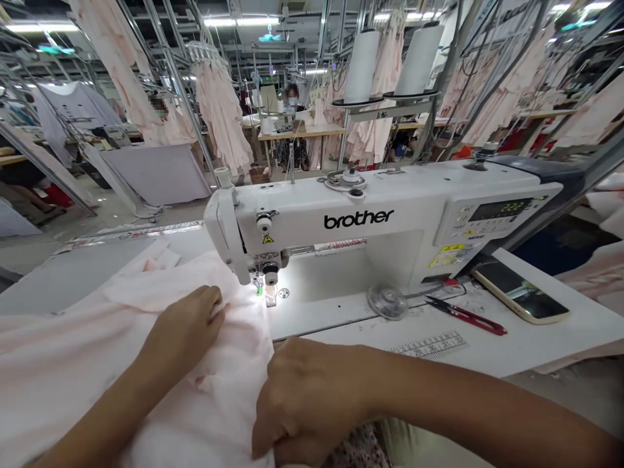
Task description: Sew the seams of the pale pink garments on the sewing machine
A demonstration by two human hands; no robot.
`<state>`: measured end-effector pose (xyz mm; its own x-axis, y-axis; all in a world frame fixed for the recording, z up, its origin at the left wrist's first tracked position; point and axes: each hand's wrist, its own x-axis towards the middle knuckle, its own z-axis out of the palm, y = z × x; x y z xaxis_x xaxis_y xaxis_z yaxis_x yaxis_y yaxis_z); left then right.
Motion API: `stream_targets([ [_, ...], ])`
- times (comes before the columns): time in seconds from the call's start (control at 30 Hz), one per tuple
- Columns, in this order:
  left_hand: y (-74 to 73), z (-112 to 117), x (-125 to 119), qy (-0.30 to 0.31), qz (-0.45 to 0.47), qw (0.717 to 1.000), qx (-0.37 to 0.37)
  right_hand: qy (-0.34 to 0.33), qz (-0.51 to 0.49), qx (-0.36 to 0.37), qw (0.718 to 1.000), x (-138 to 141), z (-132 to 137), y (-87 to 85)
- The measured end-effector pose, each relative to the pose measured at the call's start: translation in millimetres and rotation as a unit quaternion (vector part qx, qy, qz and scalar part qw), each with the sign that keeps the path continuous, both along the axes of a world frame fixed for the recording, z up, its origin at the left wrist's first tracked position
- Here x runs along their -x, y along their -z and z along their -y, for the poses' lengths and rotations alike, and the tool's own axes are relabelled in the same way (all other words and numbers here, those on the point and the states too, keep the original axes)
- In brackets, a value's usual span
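Note:
A pale pink fabric garment (146, 383) lies in loose folds across the sewing table, running under the presser foot (258, 283) of a white Brother industrial sewing machine (358, 218). My left hand (188, 322) pinches a fold of the fabric just left of the needle. My right hand (302, 403) grips the fabric's right edge nearer to me, fingers curled down over it. The needle area is partly hidden by the machine head and the fabric.
On the white table sit a clear round disc (387, 302), red-handled thread snips (465, 315) and a smartphone (519, 292). White thread cones (361, 65) stand on a stand behind the machine. Pink garments hang on racks beyond, with a co-worker (291, 96) at a far table.

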<state>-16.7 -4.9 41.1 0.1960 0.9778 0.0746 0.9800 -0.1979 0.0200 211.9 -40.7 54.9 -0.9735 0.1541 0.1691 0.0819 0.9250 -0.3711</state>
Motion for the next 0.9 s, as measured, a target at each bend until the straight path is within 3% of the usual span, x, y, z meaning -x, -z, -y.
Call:
stream_targets([
  [0.1, 13.7, 4, -1, -0.001, -0.027, 1.000, 0.000, -0.025, 0.020, 0.054, 0.998, 3, -13, 15.9],
  [0.17, 19.6, 6, -2, 0.019, -0.048, 0.997, -0.055, -0.038, 0.008, 0.103, 0.994, 3, -18, 28.1],
  [0.3, 20.5, 7, -4, 0.188, -0.060, 0.965, -0.173, -0.029, -0.035, 0.119, 0.992, -5, -18, 39.7],
  [0.4, 23.3, 7, -8, 0.289, -0.027, 0.950, -0.116, -0.013, -0.032, 0.114, 0.993, -10, -14, 39.5],
  [0.5, 31.5, 6, -9, 0.291, 0.019, 0.955, -0.058, -0.003, -0.028, 0.104, 0.994, -11, -12, 37.0],
  [0.67, 42.8, 9, -4, 0.271, 0.048, 0.959, -0.067, -0.003, -0.035, 0.108, 0.994, -11, -14, 33.3],
  [0.9, 41.8, -3, -6, 0.269, 0.041, 0.961, -0.044, 0.014, -0.065, 0.132, 0.989, -14, -19, 47.4],
])
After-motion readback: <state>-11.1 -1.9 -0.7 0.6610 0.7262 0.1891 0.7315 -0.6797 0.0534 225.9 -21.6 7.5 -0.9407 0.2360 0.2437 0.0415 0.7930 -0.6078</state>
